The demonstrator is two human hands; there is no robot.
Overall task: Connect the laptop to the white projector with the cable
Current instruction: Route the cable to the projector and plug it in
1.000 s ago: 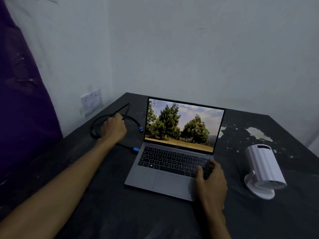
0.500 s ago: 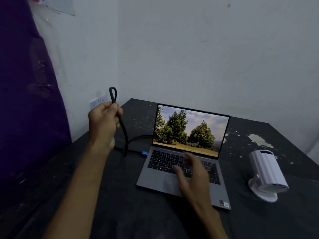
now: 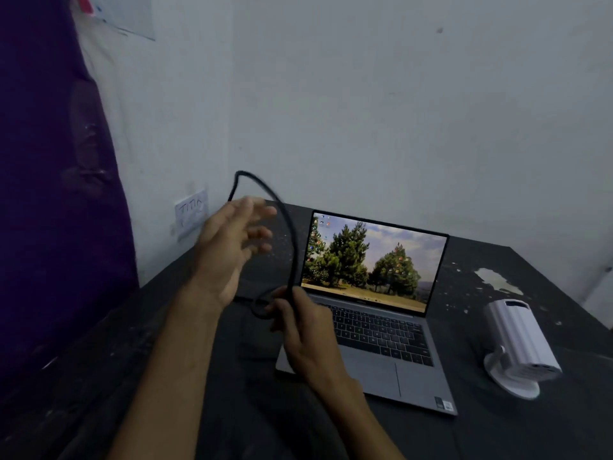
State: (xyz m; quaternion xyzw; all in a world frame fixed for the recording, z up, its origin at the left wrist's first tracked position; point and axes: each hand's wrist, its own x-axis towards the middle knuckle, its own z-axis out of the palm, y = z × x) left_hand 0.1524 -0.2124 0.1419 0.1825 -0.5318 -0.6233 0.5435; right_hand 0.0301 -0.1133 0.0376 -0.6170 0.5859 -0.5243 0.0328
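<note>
Head | right hand (image 3: 300, 330) grips cable (image 3: 292, 257) | left hand (image 3: 232, 247) blurred, seemingly spread | cable ends hidden

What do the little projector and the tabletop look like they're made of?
The projector looks like matte white moulded plastic: ribbed barrel, round foot, no glare. The tabletop seems black-painted over something lighter, since pale patches show where the coating has chipped; the core is unclear.

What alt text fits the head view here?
Two bare hands work a black cable above a dark table: the right hand grips it, the left hand is open and blurred. An open laptop shows trees; a white projector stands to its right.
</note>
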